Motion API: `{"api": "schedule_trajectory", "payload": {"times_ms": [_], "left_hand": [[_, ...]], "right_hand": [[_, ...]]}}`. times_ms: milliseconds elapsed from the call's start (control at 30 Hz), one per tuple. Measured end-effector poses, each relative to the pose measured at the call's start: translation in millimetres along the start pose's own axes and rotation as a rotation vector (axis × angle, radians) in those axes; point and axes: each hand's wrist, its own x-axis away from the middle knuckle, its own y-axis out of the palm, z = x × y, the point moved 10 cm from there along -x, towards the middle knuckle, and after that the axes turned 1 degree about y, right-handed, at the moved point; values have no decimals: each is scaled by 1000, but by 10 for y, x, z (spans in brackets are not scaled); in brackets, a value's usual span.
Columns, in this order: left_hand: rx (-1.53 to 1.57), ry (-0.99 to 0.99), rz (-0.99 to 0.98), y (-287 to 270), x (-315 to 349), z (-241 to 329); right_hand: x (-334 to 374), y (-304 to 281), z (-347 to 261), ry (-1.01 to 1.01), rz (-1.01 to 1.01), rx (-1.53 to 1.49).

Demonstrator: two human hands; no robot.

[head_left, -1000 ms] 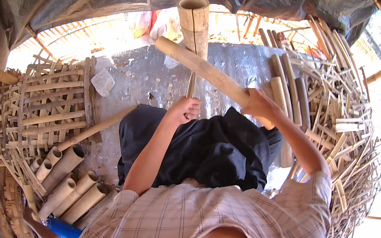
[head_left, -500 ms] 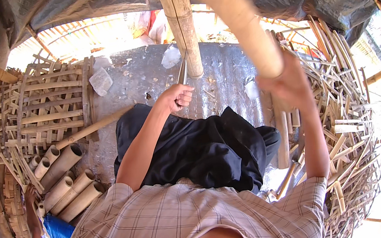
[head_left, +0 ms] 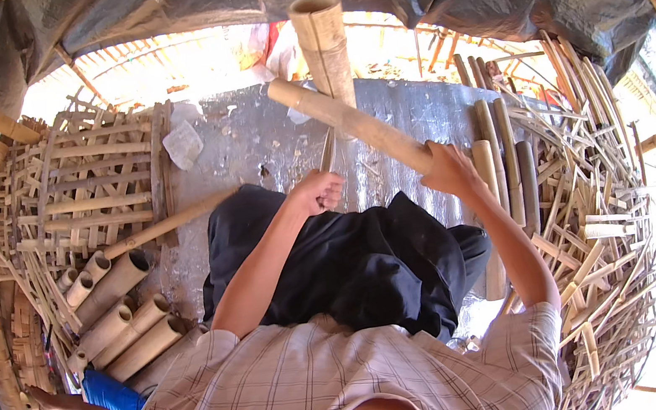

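Note:
In front of me a thick bamboo tube (head_left: 323,44) stands upright on the metal sheet, with its hollow end up. My left hand (head_left: 316,192) is closed around the lower end of a narrow, knife-like metal blade (head_left: 327,152), which points up at the tube's lower part. The blade's far end is hidden behind a bamboo stick (head_left: 354,123). Gripping that stick by its near end, my right hand (head_left: 450,168) holds it slanting up to the left, across the front of the tube. I cannot tell whether stick and blade touch.
A lattice of bamboo strips (head_left: 99,175) stands at the left, with cut bamboo tubes (head_left: 138,327) stacked below it. Bamboo pieces (head_left: 508,161) and a heap of split strips (head_left: 598,249) lie at the right. Another person's arm (head_left: 69,403) shows at lower left.
My right hand has brought the bamboo stick down and leftward from its raised position, now across the upright tube. My left hand keeps hold of the blade. The other person's arm has shifted.

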Motion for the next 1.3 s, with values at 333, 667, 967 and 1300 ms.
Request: {"api": "schedule_trajectory", "payload": {"times_ms": [333,667,967,1300], "left_hand": [[-61,-17,-10,428,-215,37],[-119,29,13,532,-232,-84],[-265,103,158,-65,-277,-151],[-168,-18,-11,170,-403,65]], "right_hand": [[701,-1668,-530,-55,334,-216],[454,-1042,-272,-130,420,-837],[103,364,57,106,-50,-103],[363,-1883,-531,-94,500,-305]]}}
